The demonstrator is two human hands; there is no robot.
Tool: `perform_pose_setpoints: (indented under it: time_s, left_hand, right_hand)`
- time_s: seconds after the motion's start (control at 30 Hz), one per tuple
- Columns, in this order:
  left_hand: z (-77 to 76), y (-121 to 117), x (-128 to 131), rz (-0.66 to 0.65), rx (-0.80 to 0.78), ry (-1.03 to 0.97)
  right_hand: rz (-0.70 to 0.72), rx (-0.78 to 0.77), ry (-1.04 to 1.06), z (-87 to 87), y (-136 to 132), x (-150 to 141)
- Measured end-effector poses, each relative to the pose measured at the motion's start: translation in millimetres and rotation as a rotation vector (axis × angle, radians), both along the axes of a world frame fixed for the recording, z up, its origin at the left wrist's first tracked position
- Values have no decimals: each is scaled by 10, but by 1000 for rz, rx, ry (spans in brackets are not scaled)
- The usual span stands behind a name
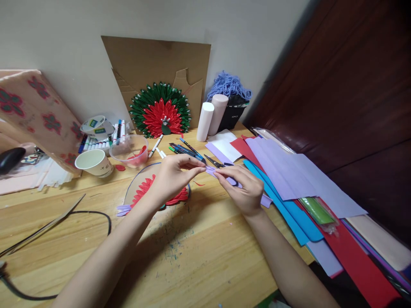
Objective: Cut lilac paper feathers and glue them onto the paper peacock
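My left hand (175, 176) and my right hand (244, 187) meet above the table, each pinching a small purple paper piece (210, 170) between thumb and fingertips. Just behind the piece lie scissors (212, 161), partly covered by my fingers. Beneath my left forearm rests a round cardboard disc (131, 192) with a blue outline. Red paper petals (144, 188) are layered on it, and purple petals (123, 209) stick out at its left edge. My left wrist and hand hide the middle of the disc.
A cardboard panel (154, 55) with a green-and-red paper peacock (162, 113) leans on the wall. A paper cup (94, 163), a plastic bowl (130, 149) and pens (184, 149) stand or lie behind my hands. Coloured sheets (282, 171) pile up at right; a black cable (107, 220) lies left.
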State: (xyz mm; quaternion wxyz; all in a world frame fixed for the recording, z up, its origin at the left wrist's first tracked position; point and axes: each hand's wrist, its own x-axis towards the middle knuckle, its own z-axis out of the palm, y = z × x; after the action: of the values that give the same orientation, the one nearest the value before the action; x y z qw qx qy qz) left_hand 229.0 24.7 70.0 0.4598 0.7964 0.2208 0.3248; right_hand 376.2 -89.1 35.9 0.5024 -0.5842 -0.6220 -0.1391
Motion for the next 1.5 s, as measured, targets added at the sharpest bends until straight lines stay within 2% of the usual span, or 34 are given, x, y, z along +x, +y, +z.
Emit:
perform_pose_setpoints:
  time_s: [0.13,0.3,0.4,0.6,0.7,0.9,1.13,1.33,1.5]
  left_hand:
    - [14,2,7,-6,-56,-14]
    - [105,-3,9,19,-283,-14]
    - [133,-8,14,32,-357,-2]
    - [37,7,37,2,-392,-37]
    - [2,26,28,-20,-329,-59]
    - [29,84,-45,-99,-57,-2]
    - [31,121,-99,-172,120,8]
    - [43,121,-104,-174,281,-29]
    - [56,116,-108,-178,351,-39]
  right_hand:
    - [13,10,47,3,2,-16]
    - [13,17,18,10,-2,-23]
    - [30,23,-35,13,-3,-26]
    - [51,32,-70,1,14,-38]
    - [53,46,-71,-2,22,-41]
    - [41,33,-33,6,22,-39]
    - [37,38,-10,-15,15,-33]
    - [26,43,-23,-10,17,-32]
    - [25,41,-22,2,15,-30]
